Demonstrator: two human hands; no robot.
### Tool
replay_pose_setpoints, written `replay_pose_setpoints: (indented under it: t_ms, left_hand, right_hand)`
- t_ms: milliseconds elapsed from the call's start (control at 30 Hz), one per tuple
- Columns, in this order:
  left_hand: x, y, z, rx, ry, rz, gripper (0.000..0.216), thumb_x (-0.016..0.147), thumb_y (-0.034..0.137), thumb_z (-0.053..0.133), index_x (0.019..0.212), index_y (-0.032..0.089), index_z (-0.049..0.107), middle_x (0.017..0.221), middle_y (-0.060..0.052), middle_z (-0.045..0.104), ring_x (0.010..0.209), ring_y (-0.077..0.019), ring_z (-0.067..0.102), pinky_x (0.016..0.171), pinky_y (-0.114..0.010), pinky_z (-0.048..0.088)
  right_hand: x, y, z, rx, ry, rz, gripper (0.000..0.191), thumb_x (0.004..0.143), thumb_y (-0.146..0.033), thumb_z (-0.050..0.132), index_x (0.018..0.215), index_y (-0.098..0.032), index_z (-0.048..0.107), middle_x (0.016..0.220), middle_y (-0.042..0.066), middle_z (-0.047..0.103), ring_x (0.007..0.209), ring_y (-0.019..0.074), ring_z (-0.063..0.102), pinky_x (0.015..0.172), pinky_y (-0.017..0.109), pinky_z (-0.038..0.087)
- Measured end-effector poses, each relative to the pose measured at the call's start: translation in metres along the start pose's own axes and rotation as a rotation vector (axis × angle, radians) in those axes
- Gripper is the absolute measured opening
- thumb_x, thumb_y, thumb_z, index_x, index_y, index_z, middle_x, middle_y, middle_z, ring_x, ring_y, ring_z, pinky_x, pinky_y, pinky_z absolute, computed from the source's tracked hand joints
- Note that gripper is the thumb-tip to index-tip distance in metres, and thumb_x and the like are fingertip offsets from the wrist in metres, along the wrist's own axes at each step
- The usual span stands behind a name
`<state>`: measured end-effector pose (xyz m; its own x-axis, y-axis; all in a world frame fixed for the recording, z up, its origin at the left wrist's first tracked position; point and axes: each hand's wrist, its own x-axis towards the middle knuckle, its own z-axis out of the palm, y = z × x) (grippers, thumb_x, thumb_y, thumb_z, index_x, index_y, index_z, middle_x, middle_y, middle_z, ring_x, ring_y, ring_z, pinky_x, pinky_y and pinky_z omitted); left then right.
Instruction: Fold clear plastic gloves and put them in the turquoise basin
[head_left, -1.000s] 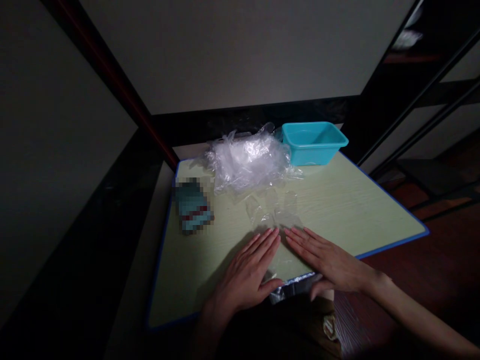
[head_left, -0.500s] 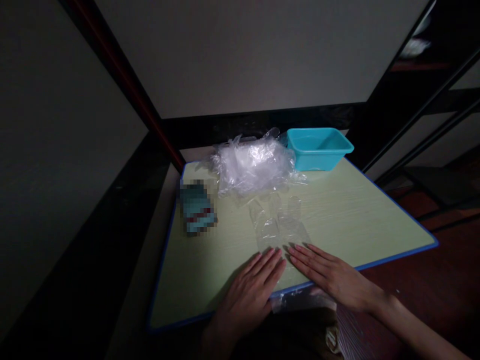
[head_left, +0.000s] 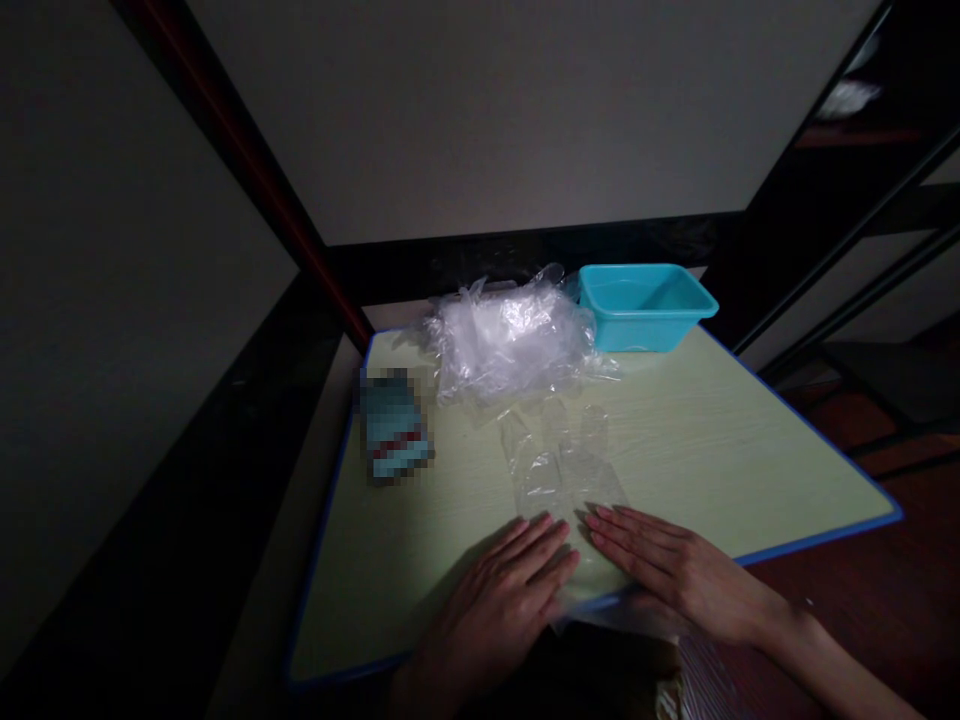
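Note:
A clear disposable plastic glove (head_left: 574,475) lies flat on the pale yellow table (head_left: 712,440), its finger parts pointing away from me. My left hand (head_left: 502,590) rests palm down on the glove's lower left part, fingers stretched out. From the right, my right hand (head_left: 667,565) lies flat on the lower right part, its fingers straight and close together. A small gap separates my two hands. Clear plastic hangs over the table's near edge below them; how it joins the glove is partly hidden by my hands.
Behind the glove sits a crumpled heap of clear plastic gloves (head_left: 514,340). A turquoise plastic basin (head_left: 645,325) stands at the back right. On the left lies a blurred-out, bluish-green flat object (head_left: 396,425). Blue trim (head_left: 817,535) borders the table, and a wall rises behind it.
The view has shifted slightly, so the table sits a little lower in it. Both hands stay flat on the glove. The plastic at the near edge has changed shape a little.

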<state>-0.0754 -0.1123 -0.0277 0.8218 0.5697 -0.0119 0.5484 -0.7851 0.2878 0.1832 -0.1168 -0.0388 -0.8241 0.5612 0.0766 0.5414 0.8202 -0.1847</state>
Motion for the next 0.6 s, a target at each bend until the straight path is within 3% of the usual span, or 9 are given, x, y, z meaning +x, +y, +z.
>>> replay_pose_setpoints:
  t_ms: [167, 367, 600]
  left_hand:
    - [0.001, 0.0, -0.011, -0.092, 0.007, 0.008, 0.04, 0.089, 0.024, 0.047, 0.129, 0.024, 0.041, 0.14, 0.0, 0.035, 0.13, -0.0181, 0.027, 0.106, -0.038, 0.029]
    - [0.0, 0.0, -0.023, -0.218, 0.009, -0.022, 0.039, 0.089, 0.023, 0.046, 0.127, 0.027, 0.044, 0.14, 0.003, 0.034, 0.13, -0.0173, 0.028, 0.106, -0.037, 0.029]
    - [0.003, -0.001, -0.033, -0.413, -0.052, -0.026, 0.036, 0.091, 0.026, 0.04, 0.126, 0.03, 0.045, 0.141, 0.004, 0.031, 0.131, -0.0182, 0.026, 0.108, -0.038, 0.023]
  right_hand:
    - [-0.002, 0.01, -0.003, -0.03, 0.06, -0.027, 0.055, 0.089, -0.019, 0.044, 0.139, -0.012, 0.02, 0.139, 0.009, 0.036, 0.13, 0.0195, 0.026, 0.104, 0.037, 0.034]
    - [-0.001, 0.019, -0.009, -0.026, 0.02, -0.07, 0.05, 0.089, -0.008, 0.037, 0.138, -0.01, 0.025, 0.14, 0.008, 0.035, 0.131, 0.0178, 0.024, 0.105, 0.034, 0.032]
    - [0.002, 0.021, -0.014, 0.032, 0.042, -0.092, 0.052, 0.087, -0.011, 0.044, 0.137, -0.011, 0.028, 0.137, 0.011, 0.039, 0.128, 0.0194, 0.031, 0.101, 0.036, 0.037]
